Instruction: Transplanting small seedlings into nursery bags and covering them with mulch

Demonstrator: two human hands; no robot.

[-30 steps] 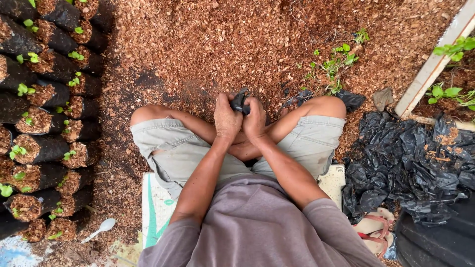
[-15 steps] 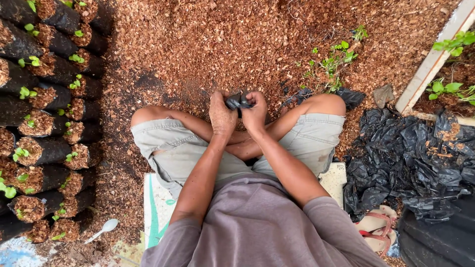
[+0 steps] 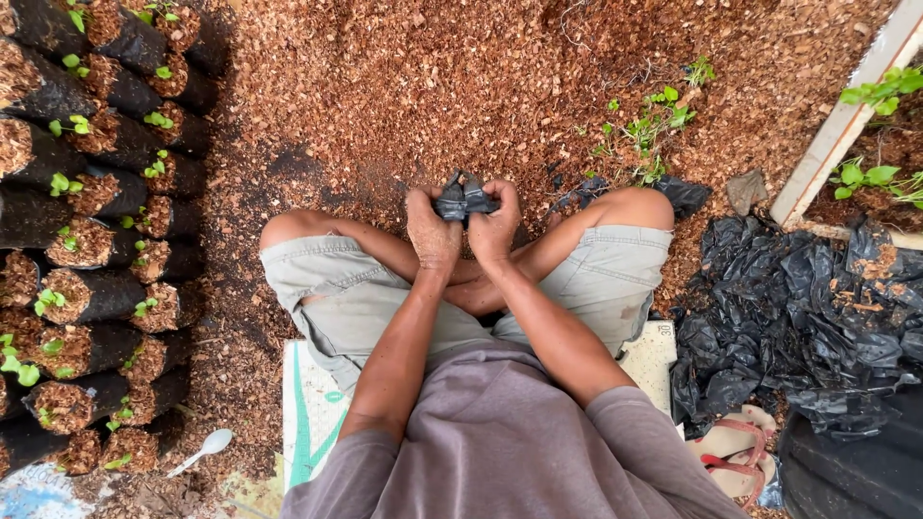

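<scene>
Hands are held together in front of the seated person, above the crossed legs and between the knees. The left hand is closed on the left side of a small black plastic bag, and the right hand is closed on its right side, so that the crumpled bag is pinched in the grip of both hands at once. The upper edge of the bag sticks up past the knuckles; whether anything is inside it cannot be told.

Reddish-brown coconut husk chips cover the ground in front of the knees. At the left edge, rows of filled black grow bags are laid close together, each packed with husk and most topped with a small green seedling. A white plastic spoon lies on the ground near the lowest of these bags. A white mat with green lines is seen under the person, showing beside the left thigh.

To the right, a heap of crumpled black plastic sheeting is spread beside the right knee, with a few husk crumbs scattered on it. A pink sandal lies just below that heap. A white board runs diagonally along the upper right corner, with leafy green plants on both sides of it. A patch of small green weeds grows in the husk beyond the right knee.
</scene>
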